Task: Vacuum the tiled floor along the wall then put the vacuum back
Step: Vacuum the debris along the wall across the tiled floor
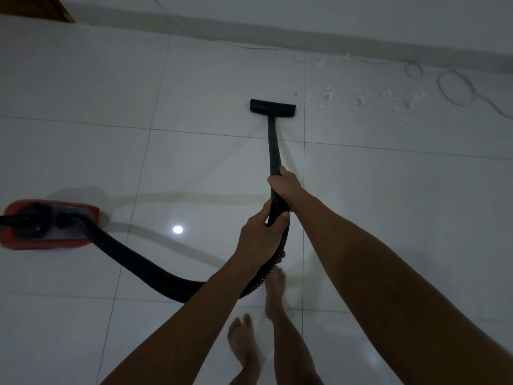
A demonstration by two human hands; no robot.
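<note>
A red canister vacuum (50, 226) sits on the white tiled floor (83, 148) at the left. Its black ribbed hose (144, 265) curves right and up to a black wand (274, 151). The wand ends in a flat black floor nozzle (273, 106) resting on the tiles a short way from the wall. My right hand (283, 184) grips the wand's lower end. My left hand (259, 234) grips the hose just behind it. White fluff scraps (388, 98) lie scattered to the right of the nozzle, near the wall.
The wall and its grey skirting (361, 34) run across the top. A thin white cable (455, 87) lies in loops along the wall at the right. A brown wooden edge (55, 9) shows at top left. My bare feet (249, 329) stand below the hose.
</note>
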